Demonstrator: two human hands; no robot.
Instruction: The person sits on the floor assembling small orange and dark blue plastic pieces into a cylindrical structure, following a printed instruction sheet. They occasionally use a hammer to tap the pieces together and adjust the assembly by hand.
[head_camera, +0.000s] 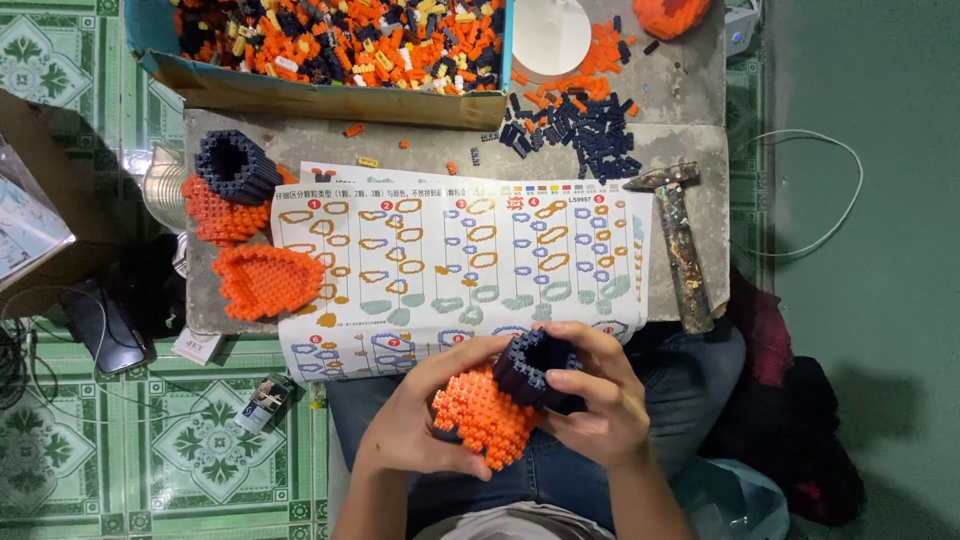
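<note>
Both hands hold one brick model over my lap, orange below with a dark navy ring on top. My left hand cups its orange side. My right hand wraps the navy ring, fingers curled over its rim. In front of them a printed instruction sheet with coloured diagrams lies on the grey board.
A second orange and navy model and an orange shell piece sit left of the sheet. A box of mixed small bricks stands at the back, loose navy bricks beside it. A hammer lies at the right.
</note>
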